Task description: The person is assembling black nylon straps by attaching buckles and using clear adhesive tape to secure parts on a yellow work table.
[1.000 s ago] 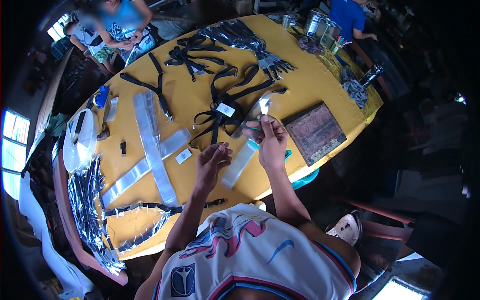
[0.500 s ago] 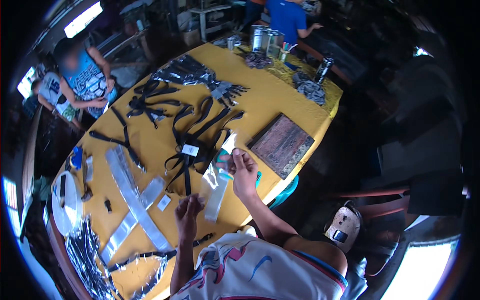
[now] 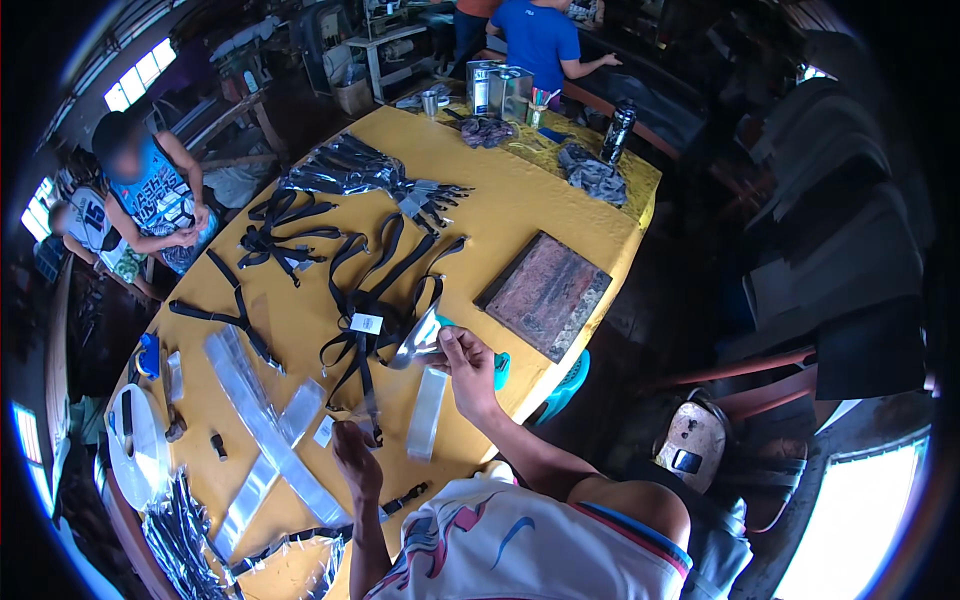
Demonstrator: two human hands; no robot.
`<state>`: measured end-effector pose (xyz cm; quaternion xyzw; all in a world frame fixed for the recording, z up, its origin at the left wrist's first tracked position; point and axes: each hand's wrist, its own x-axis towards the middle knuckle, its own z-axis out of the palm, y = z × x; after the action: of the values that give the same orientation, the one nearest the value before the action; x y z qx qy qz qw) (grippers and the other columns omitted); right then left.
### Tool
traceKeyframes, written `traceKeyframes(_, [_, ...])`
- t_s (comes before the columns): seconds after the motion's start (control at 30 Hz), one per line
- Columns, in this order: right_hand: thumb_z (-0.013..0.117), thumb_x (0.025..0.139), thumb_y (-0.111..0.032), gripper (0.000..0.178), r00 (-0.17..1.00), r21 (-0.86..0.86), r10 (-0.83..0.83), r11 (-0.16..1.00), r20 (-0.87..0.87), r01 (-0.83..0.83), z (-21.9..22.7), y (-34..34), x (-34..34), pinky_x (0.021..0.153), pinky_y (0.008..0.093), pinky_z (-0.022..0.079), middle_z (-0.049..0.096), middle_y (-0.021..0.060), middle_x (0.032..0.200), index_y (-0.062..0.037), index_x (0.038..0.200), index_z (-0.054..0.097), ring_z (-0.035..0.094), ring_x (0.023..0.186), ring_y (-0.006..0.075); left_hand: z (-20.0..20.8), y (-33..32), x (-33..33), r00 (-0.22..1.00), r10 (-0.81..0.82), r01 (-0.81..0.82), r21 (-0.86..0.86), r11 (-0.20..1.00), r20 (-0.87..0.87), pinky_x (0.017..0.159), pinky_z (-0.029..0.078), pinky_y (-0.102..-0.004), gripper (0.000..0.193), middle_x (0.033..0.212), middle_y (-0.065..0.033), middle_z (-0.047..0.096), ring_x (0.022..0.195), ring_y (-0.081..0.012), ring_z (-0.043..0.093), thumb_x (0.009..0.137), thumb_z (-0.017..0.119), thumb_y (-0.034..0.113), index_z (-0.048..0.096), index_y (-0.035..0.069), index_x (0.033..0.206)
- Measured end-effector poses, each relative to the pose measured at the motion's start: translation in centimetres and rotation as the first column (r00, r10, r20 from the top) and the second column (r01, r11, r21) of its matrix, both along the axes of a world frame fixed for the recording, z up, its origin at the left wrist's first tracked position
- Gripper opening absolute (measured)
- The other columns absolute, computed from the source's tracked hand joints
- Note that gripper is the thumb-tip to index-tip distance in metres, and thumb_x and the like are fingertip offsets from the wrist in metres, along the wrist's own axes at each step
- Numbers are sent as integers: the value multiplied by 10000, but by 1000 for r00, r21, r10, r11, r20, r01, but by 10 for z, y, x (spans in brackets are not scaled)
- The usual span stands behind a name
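Note:
My right hand (image 3: pixel 468 372) pinches a clear plastic sleeve (image 3: pixel 416 342), which catches the light above the yellow table. Below that hand a flat clear plastic strip (image 3: pixel 428 415) lies on the table. My left hand (image 3: pixel 356 460) is closed with curled fingers, right beside a small white card (image 3: pixel 323 431); its fingertips are partly hidden, so I cannot tell if it grips the card. Just beyond both hands spreads a heap of black elastic straps (image 3: pixel 385 275) with a white label (image 3: pixel 366 323) on top. One strap end runs down close to my left hand.
Crossed clear sleeves (image 3: pixel 265 430) lie to the left, near a white oval piece (image 3: pixel 138 445) and a bundle of packed straps (image 3: pixel 178 530). A dark worn slab (image 3: pixel 548 293) sits at right. Packed straps (image 3: pixel 350 165), cans (image 3: pixel 512 95) and a black bottle (image 3: pixel 619 132) stand farther off. Other people are beyond the table.
My left hand has moved down and left to the small white card. My right hand has shifted slightly left and down with the clear sleeve. The whole view has tilted a little.

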<state>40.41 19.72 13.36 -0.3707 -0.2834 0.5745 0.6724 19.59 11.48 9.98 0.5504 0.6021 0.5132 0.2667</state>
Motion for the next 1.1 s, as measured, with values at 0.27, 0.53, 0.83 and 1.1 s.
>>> traceKeyframes(0.27, [674, 864, 93, 218, 1000, 96, -7, 995, 21, 5, -32, 15, 16, 838, 318, 563, 651, 33, 984, -36, 1032, 623, 664, 929, 152, 25, -10, -14, 993, -105, 111, -117, 987, 57, 701, 495, -304, 144, 815, -63, 631, 759, -145, 602, 987, 487, 40, 622, -7, 969])
traceKeyframes(0.53, [688, 861, 103, 291, 960, 49, 258, 963, 114, -264, -20, 8, 14, 861, 270, 556, 692, 63, 960, -3, 1125, 627, 669, 898, 133, 30, -19, -36, 989, 18, -13, -33, 999, 144, 743, 510, -300, 170, 838, -81, 649, 773, -160, 639, 1042, 488, 125, 537, 1, 937])
traceKeyframes(0.83, [649, 944, -3, 242, 816, 65, 498, 841, 295, -537, -17, 4, 12, 812, 307, 569, 719, 81, 901, -12, 1185, 632, 697, 836, 149, 34, -33, -52, 959, 241, -222, -134, 966, 148, 585, 403, -283, 457, 629, -37, 535, 595, -103, 511, 1082, 429, 368, 529, 19, 804])
traceKeyframes(1.1, [671, 924, 16, 290, 820, -15, 440, 884, 365, -468, -18, 9, 29, 792, 258, 557, 728, 92, 888, 7, 1210, 624, 706, 821, 145, 47, -36, -58, 937, 57, -23, -103, 994, 345, 799, 548, -300, 141, 925, -85, 637, 840, -154, 667, 1042, 511, 96, 593, -19, 1046])
